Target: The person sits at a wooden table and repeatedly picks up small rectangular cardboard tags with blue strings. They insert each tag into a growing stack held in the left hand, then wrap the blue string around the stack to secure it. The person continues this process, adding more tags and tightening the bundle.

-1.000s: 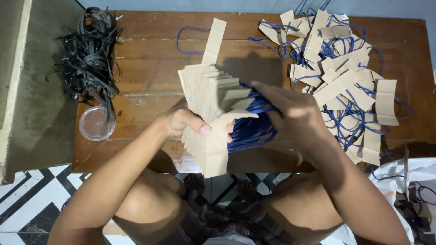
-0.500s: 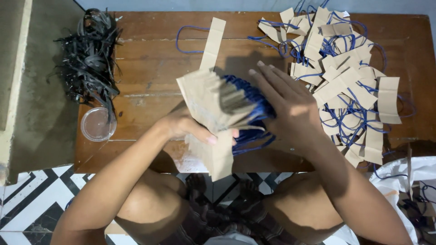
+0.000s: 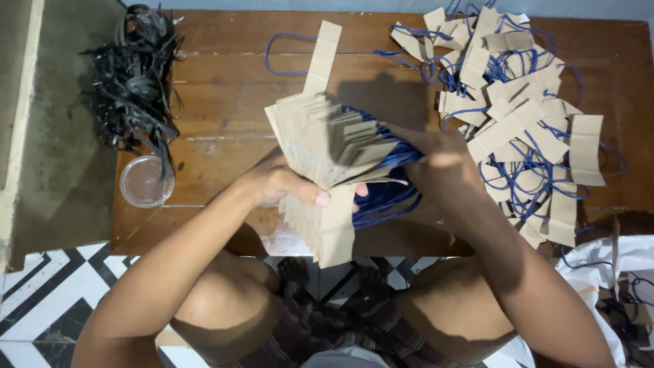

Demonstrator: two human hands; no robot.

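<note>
Two hands seen, head view: fanned stack of brown card strips (image 3: pixel 320 146) w/ blue cord loops (image 3: pixel 385 197) is clamped above table (image 3: pixel 218 82) by left hand (image 3: pixel 283 184); right hand (image 3: pixel 443 163) grips cord side. Light, floppy, prone to slipping apart; best pinched mid-stack.

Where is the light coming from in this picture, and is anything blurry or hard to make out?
Head view: the stack of brown paper strips throws a dark shadow up onto the wooden table, so the light seems to come from the viewer's side. A bright patch falls on the right hand. The left hand and the loose pile of strips with blue cords look sharp; the lower right corner is dim.
</note>
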